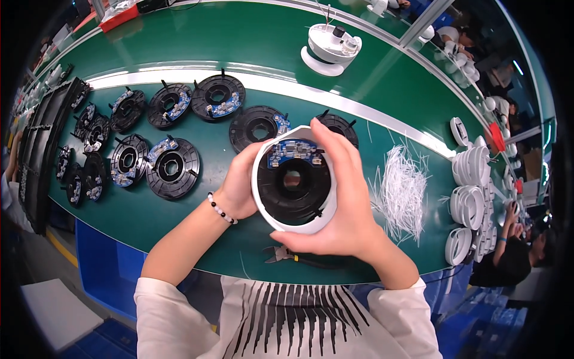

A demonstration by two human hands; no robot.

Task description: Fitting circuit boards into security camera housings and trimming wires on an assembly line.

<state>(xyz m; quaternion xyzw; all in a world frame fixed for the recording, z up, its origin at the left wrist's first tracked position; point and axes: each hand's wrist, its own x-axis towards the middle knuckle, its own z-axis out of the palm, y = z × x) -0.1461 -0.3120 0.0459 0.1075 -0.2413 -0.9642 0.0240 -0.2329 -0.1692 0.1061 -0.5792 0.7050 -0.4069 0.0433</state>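
Note:
Above the near part of the green table I hold a white ring-shaped housing [306, 227] between both hands. A black round plastic disc [281, 202] with a hole in its middle sits inside the ring. Along the disc's upper edge lies a blue circuit board [293, 151]. My left hand [239, 182], with a beaded bracelet at its wrist, is closed against the ring's left side; its fingertips are hidden behind it. Around the right side curls my right hand [353, 206], thumb at the bottom rim, fingers at the top. Beneath lie side cutters [280, 255], partly hidden.
Several black discs with circuit boards [173, 169] cover the table's left and back. Cut white strips [403, 194] form a pile at right, beside stacked white rings [467, 206]. A white device [332, 51] stands on the far belt. A black rack [45, 155] borders the left.

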